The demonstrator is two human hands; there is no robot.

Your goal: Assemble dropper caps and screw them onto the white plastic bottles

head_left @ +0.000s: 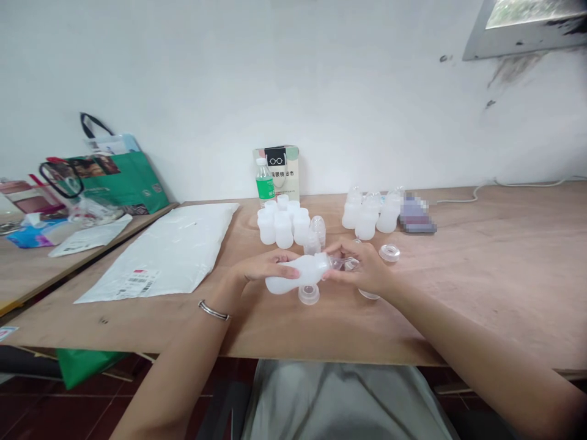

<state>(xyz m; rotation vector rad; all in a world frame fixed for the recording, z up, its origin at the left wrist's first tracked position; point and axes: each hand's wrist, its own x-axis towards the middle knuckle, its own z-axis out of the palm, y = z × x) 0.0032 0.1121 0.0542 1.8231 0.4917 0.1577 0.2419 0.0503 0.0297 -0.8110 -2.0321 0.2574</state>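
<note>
My left hand (270, 267) is wrapped round the body of a milky white baby bottle (287, 282), which is tipped on its side above the table. At the bottle's neck, the fingers of my right hand (360, 266) grip its clear collar and nipple (337, 263). Below the bottle lies a clear ring (309, 294); another clear ring (389, 253) is to the right of my right hand. Just behind the held bottle stand clear domed caps (317, 229). Several white bottles without tops (283, 232) are grouped farther back. To their right are several bottles with clear tops (365, 220).
A large white mailing bag (169, 244) covers the wooden table's left part. A green-labelled drink bottle (265, 183) and a paper bag (288, 168) stand by the wall. A blurred dark flat object (417, 217) lies right of the capped bottles. A green bag (132, 183) sits far left.
</note>
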